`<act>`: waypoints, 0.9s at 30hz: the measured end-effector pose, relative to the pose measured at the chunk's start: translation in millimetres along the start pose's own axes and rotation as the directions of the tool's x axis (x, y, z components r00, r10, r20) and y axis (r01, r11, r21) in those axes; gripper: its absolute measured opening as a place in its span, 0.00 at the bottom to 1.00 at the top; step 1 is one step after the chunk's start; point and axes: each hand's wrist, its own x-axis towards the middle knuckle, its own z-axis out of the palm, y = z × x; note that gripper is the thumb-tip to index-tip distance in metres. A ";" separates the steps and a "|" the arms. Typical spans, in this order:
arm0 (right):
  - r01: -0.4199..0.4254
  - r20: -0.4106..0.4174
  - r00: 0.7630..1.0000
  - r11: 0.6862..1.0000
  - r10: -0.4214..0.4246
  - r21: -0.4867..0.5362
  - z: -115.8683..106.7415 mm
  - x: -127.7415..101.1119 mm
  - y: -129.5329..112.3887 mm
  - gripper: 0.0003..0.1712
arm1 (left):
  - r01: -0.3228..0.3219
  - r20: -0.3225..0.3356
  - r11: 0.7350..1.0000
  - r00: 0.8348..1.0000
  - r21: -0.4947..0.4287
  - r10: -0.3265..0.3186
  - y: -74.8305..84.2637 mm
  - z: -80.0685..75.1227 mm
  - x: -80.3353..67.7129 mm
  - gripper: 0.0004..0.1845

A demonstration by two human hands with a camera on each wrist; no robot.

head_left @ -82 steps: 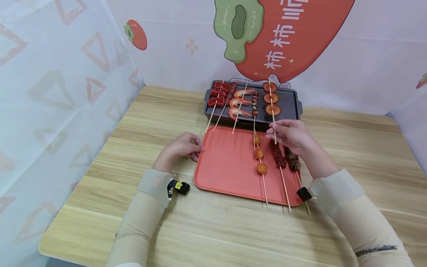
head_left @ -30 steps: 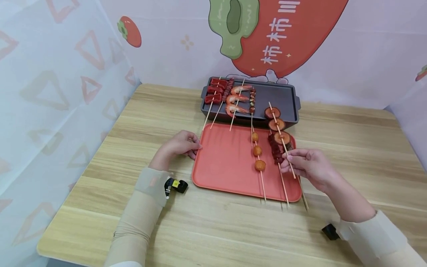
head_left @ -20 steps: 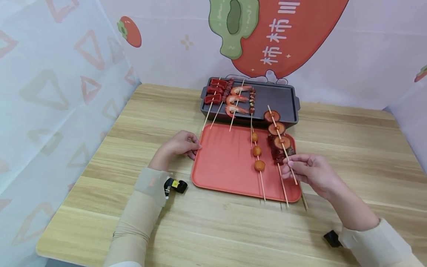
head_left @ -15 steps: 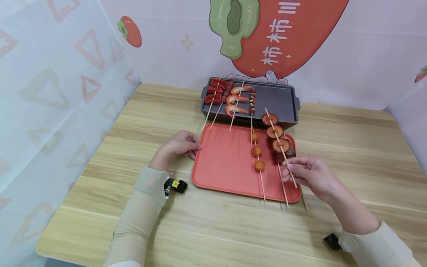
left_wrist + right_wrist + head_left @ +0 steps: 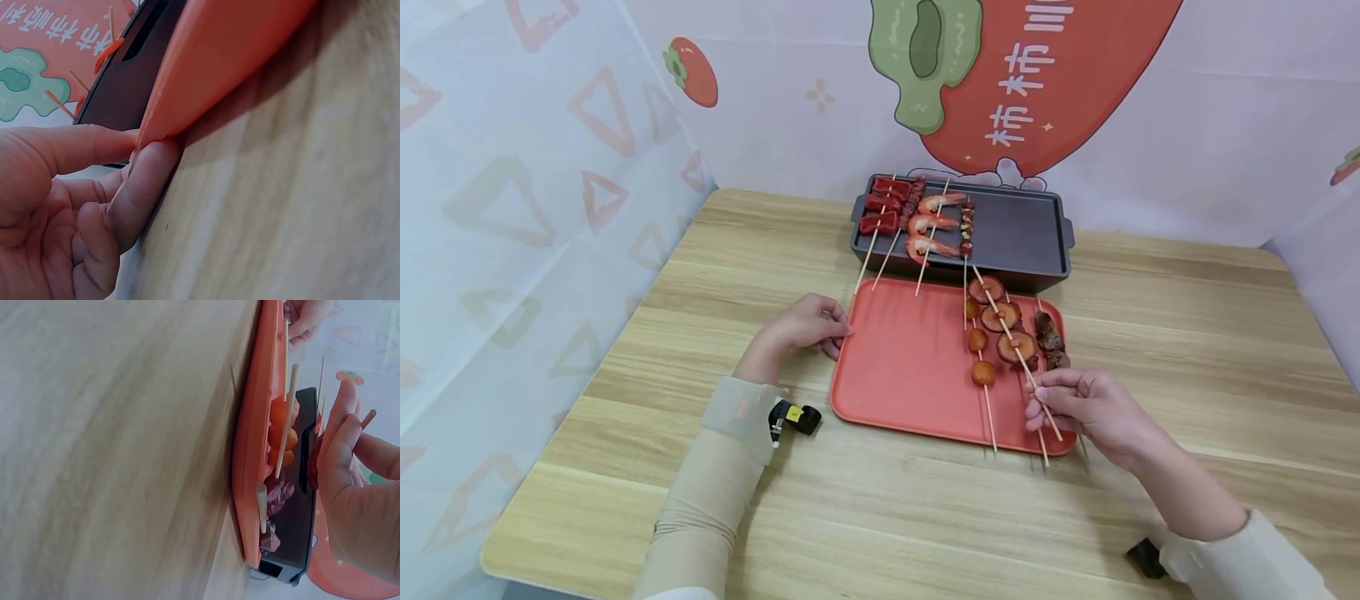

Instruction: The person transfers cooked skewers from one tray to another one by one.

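Note:
My left hand point(image 5: 808, 323) pinches the left rim of the orange-red tray point(image 5: 902, 358) between thumb and finger, as the left wrist view shows. Over the tray's right half, my right hand point(image 5: 1101, 417) pinches the bare stick of a mushroom skewer point(image 5: 1001, 317) with three round brown-edged slices. The skewer slants, its tip toward the grill pan. It overlaps a skewer of orange balls point(image 5: 982, 372) and mostly hides a dark red meat skewer. Farther right on the tray lies a brown meat skewer point(image 5: 1048, 337), its lower part behind my right hand.
Behind the tray stands a black rectangular grill pan point(image 5: 1026, 229). On its left half lie a red-block skewer point(image 5: 880, 222), a thin meat skewer point(image 5: 912, 202), a shrimp skewer point(image 5: 934, 223) and a small mixed skewer point(image 5: 967, 229). Their sticks reach over the front edge. A printed cloth point(image 5: 775, 125) hangs behind.
The right hand has brought the mushroom skewer from the grill pan's right side toward me over the tray, then shifted it left over the other skewers. The left hand stays at the rim.

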 end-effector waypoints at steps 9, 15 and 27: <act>0.001 0.050 0.999 0.999 -0.003 0.046 4.5 1.0 1.9 0.14 | 0.002 0.001 1.000 1.000 -0.006 -0.002 0.0 0.8 -0.9 0.08; 0.005 0.067 0.998 0.999 -0.008 0.048 8.6 2.8 2.6 0.13 | 0.007 -0.002 1.000 1.000 -0.021 -0.007 -0.3 1.2 -1.3 0.06; -0.077 0.018 0.997 0.996 0.077 0.042 27.3 12.3 -3.1 0.22 | 0.028 -0.014 0.999 1.000 -0.016 -0.028 0.9 1.5 -2.6 0.05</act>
